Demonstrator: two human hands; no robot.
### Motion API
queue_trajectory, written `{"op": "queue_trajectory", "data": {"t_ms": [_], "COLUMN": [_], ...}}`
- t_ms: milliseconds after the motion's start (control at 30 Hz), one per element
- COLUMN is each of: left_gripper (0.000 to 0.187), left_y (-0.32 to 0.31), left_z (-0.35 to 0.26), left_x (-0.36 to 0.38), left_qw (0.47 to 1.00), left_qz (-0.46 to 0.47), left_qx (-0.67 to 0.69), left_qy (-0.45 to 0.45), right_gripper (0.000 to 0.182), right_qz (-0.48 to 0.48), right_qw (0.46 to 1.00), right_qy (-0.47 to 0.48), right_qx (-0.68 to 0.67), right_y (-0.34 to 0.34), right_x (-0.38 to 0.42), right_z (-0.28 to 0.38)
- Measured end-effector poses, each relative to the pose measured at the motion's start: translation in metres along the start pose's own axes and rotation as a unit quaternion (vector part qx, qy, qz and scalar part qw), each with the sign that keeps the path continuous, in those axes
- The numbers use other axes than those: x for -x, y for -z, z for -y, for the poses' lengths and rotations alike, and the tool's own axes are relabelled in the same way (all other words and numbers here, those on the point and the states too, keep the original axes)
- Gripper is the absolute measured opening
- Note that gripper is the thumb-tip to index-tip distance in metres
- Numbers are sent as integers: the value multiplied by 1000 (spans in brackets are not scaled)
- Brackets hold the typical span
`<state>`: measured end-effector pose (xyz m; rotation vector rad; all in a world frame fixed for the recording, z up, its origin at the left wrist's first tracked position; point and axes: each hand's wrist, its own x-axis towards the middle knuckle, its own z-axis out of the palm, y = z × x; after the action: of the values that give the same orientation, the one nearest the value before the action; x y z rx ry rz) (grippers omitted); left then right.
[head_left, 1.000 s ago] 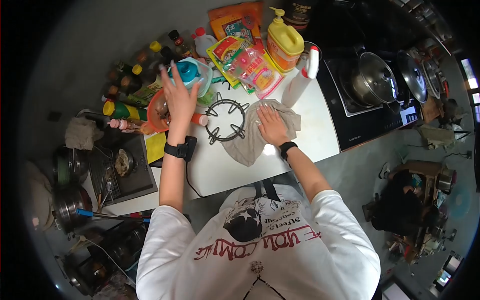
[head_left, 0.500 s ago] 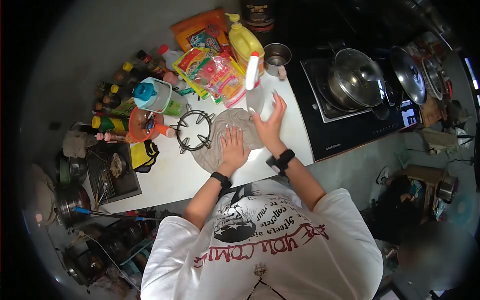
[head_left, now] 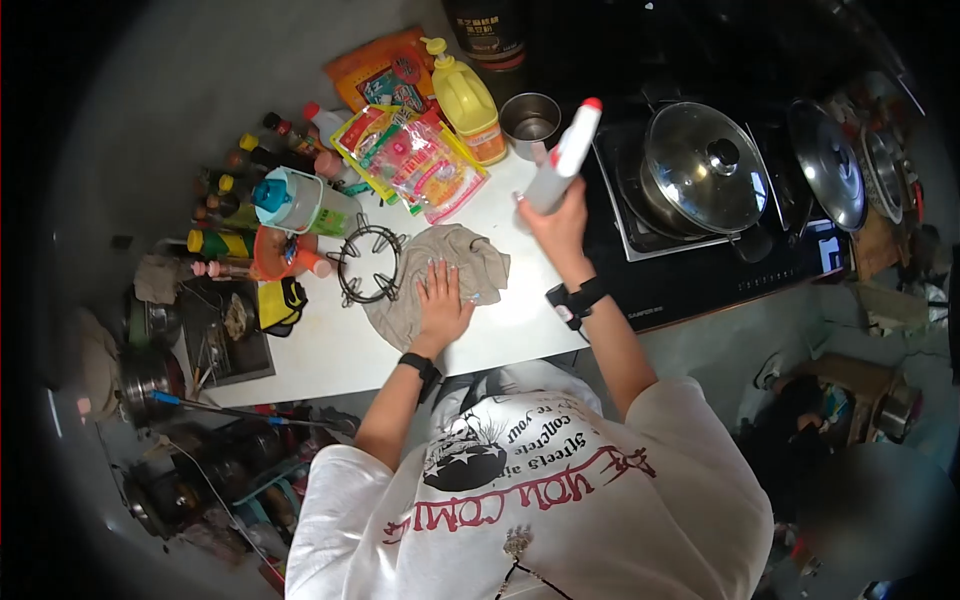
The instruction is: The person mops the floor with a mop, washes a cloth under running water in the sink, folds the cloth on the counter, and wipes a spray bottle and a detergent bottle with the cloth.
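My left hand (head_left: 441, 306) lies flat with its fingers spread on a beige cloth (head_left: 470, 262) that is crumpled over the white counter (head_left: 520, 330). Just left of the cloth, and partly touching it, sits a black metal pot stand (head_left: 369, 264). My right hand (head_left: 559, 222) is wrapped round a white spray bottle (head_left: 566, 158) with a red tip, held up at a tilt near the counter's right side. The bottle's lower part is partly hidden by my fingers.
Seasoning packets (head_left: 425, 165), a yellow pump bottle (head_left: 467, 110) and a metal cup (head_left: 531, 122) stand at the back. A lidded pot (head_left: 705, 165) sits on the black stove (head_left: 690, 285) at right. Left are a teal-lidded jug (head_left: 290, 200), an orange container (head_left: 270, 252) and a sink (head_left: 215, 330).
My right hand has closed round the spray bottle, lifted it off the counter and moved it right, tilting it. My left hand stays on the cloth; the view has shifted slightly.
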<state>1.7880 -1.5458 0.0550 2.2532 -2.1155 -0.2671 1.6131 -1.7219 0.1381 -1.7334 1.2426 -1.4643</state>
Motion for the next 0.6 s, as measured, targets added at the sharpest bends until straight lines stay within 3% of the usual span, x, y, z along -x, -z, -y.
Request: {"op": "queue_trajectory", "data": {"t_ms": [200, 333, 567, 600], "left_gripper": [75, 80, 85, 85], "left_y": [1, 11, 7, 11], "left_z": [3, -10, -51, -59], "left_x": [-5, -25, -59, -57], "left_qw": [999, 994, 994, 994], "left_qz": [49, 109, 102, 103], "left_qx": [12, 31, 39, 39], "left_qy": [-1, 12, 0, -2], "right_gripper": [77, 79, 93, 89], "right_qz": [-52, 7, 56, 46], "right_qw": [997, 998, 997, 996], "right_qy": [8, -1, 7, -3], "right_qx": [64, 60, 44, 73], "right_y": [34, 32, 49, 54], "right_x": [-53, -70, -34, -20], "right_z": [-44, -47, -40, -33]}}
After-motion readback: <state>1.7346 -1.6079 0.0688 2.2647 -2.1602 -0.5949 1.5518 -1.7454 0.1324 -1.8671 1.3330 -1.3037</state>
